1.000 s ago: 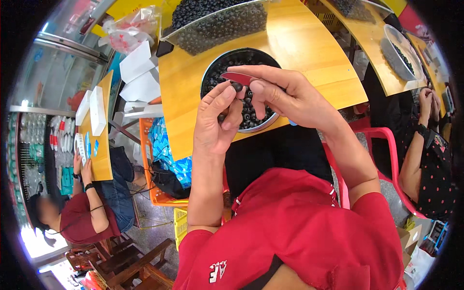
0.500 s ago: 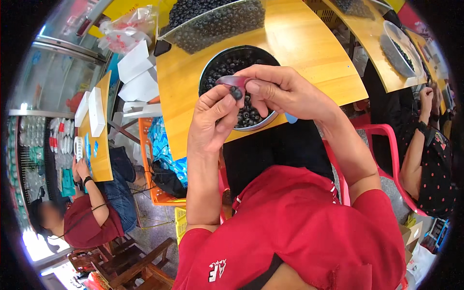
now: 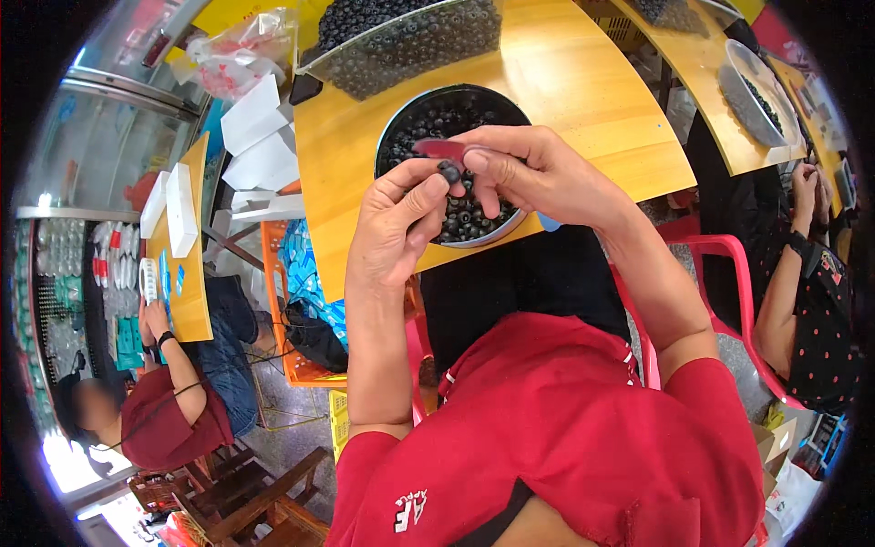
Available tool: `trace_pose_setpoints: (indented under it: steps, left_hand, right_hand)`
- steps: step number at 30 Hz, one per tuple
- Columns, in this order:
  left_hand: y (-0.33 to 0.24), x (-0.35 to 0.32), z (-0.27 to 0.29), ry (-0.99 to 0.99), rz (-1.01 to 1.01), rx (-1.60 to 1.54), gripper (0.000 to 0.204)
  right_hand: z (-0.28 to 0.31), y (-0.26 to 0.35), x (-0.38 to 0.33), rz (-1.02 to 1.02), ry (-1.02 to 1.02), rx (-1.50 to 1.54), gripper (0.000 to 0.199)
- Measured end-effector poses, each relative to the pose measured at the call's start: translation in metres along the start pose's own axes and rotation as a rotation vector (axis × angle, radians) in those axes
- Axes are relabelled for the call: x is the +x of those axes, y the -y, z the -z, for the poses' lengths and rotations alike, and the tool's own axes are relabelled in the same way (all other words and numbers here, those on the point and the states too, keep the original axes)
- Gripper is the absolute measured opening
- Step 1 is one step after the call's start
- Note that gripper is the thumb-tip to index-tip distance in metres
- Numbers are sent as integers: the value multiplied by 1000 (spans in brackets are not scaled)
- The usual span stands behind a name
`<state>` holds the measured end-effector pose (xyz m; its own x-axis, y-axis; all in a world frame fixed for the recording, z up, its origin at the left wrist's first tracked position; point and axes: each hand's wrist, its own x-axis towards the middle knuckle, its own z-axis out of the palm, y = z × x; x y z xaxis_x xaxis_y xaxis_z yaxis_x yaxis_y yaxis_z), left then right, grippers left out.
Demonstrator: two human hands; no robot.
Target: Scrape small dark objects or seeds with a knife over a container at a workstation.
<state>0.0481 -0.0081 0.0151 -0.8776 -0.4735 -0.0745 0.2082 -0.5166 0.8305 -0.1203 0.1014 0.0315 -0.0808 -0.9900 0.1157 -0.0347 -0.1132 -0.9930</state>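
Note:
My left hand (image 3: 401,219) pinches a dark round bead (image 3: 448,171) between thumb and fingertips, above a round metal-rimmed bowl (image 3: 379,150). My right hand (image 3: 538,173) is closed around a small knife (image 3: 439,149), whose flat blade has a reddish sheen. A blue end shows below the right palm and looks like the knife's handle; the middle of it is hidden by the fingers. The blade lies just above the bead, and I cannot tell whether they touch. Many similar dark beads (image 3: 474,219) fill the bowl, partly covered by my hands.
A clear bin (image 3: 401,59) of dark beads stands at the back of the wooden table (image 3: 583,91). White boxes (image 3: 255,128) and an orange crate (image 3: 278,301) are at the left. One person works at a table on the left, another sits at the right near a pink chair (image 3: 738,264).
The blade has tilted and now looks redder, and the bead shows more clearly between my left fingers. Both hands stay in nearly the same place.

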Motion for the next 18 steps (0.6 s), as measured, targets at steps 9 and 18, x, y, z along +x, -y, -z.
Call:
trace_pose_setpoints:
  steps: [9, 18]
  left_hand:
    - [1, 5, -19, -124, -25, 195, 19]
    - [6, 1, -24, -248, -107, 334, 26]
  right_hand:
    - [-10, 4, 4, 73, -269, -87, 31]
    - [-7, -6, 3, 8, -214, -23, 31]
